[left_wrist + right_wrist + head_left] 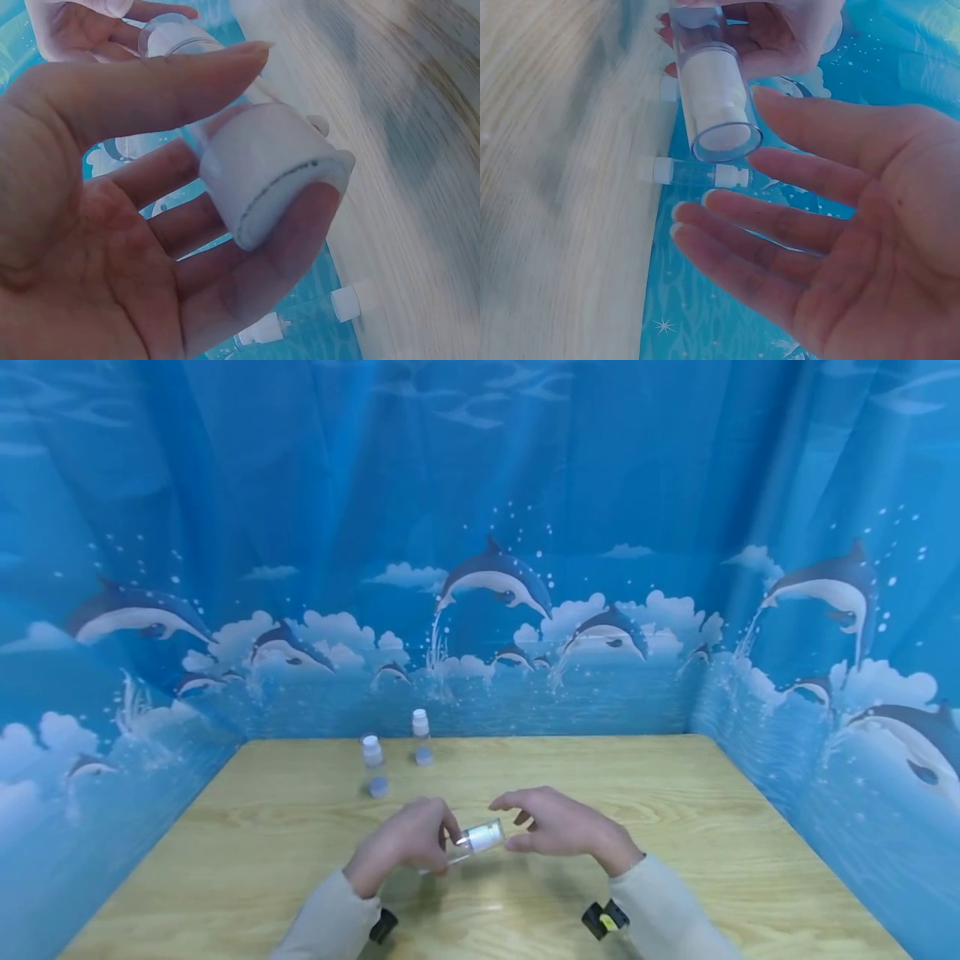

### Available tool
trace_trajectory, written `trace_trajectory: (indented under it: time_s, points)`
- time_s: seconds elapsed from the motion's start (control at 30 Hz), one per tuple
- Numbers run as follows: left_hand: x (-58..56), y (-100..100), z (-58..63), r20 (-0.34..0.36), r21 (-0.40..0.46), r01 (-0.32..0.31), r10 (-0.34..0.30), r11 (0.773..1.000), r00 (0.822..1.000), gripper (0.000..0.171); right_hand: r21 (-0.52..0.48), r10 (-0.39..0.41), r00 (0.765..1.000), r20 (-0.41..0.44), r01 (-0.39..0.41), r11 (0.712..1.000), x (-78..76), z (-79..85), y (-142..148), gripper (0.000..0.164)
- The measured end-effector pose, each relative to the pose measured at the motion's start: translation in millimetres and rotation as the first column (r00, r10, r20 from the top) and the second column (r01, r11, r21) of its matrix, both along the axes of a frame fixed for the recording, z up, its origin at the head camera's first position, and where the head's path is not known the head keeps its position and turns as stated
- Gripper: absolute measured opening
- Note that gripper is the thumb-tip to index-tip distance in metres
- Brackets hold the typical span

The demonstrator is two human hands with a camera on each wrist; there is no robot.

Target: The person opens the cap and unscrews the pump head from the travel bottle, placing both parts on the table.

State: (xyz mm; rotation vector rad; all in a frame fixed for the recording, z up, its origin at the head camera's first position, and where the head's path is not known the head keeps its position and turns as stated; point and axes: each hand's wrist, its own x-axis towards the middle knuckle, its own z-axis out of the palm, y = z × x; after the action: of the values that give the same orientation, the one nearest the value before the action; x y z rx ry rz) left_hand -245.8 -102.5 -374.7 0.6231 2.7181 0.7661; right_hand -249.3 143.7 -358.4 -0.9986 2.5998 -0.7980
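My left hand [405, 842] grips a small clear pump bottle [457, 853], holding it tilted above the table. The bottle's white base [259, 176] rests against the curled fingers in the left wrist view, with the thumb along its side. A clear cap [724, 150] covers the white pump top and points toward my right hand [562, 822]. That hand is held with its fingers apart and loosely bent, just beside the cap's end. The right wrist view shows nothing held in its palm.
Two similar clear bottles stand upright at the back left of the wooden table [637, 777]: a nearer bottle [374, 765] and a farther bottle [422, 737]. Both show white tops. A blue dolphin-print curtain [480, 485] encloses the table's back and sides.
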Motion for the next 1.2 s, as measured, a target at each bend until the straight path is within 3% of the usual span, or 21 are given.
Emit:
trace_trajectory:
  time_s: [0.3,0.73,1.2]
  points:
    - [1.6,1,0.0,0.034,-0.023,-0.018,0.018,1.0,0.999,0.041,-0.021,0.02,0.999,0.035,-0.02,1.0,-0.5,-5.9,-9,0.041]
    - [2.2,6,3.9,0.01,-0.025,0.014,-0.013,1.0,1.0,0.042,-0.036,0.033,0.999,0.027,-0.032,0.999,-3.2,-11.4,-11,0.037]
    - [-0.1,9,3.9,-0.005,-0.011,-0.015,0.015,1.0,1.0,0.044,-0.048,0.036,0.999,0.021,-0.035,0.998,-6.4,-15.4,-12,0.03]
